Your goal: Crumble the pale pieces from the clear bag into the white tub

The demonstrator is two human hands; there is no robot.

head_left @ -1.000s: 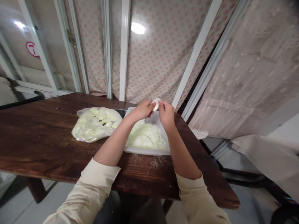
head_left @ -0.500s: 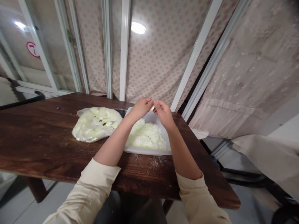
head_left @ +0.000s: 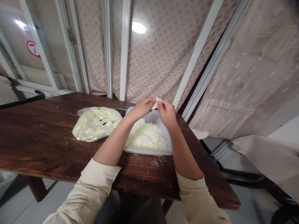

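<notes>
Above the far side of a white plastic tub point(head_left: 168, 137), my left hand point(head_left: 144, 108) and my right hand point(head_left: 167, 113) pinch a small, thin white piece with a scalloped edge point(head_left: 157, 102) between thumbs and fingers. Its exact kind I cannot make out. A heap of pale greenish-white pieces point(head_left: 149, 135) lies in the tub, partly behind my left forearm. To the left of the tub, a clear plastic bag point(head_left: 93, 126) holds more pale yellow-green pieces.
The dark wooden table point(head_left: 42, 130) carries the tub and the bag. White crumbs or powder point(head_left: 154, 161) are scattered at its near side. A dark object point(head_left: 121, 112) shows between bag and tub. Behind stand framed glass panels with a dotted curtain point(head_left: 161, 56).
My right hand has moved slightly to the right, away from the left. The white piece, mostly hidden before, now shows stretched between my fingertips.
</notes>
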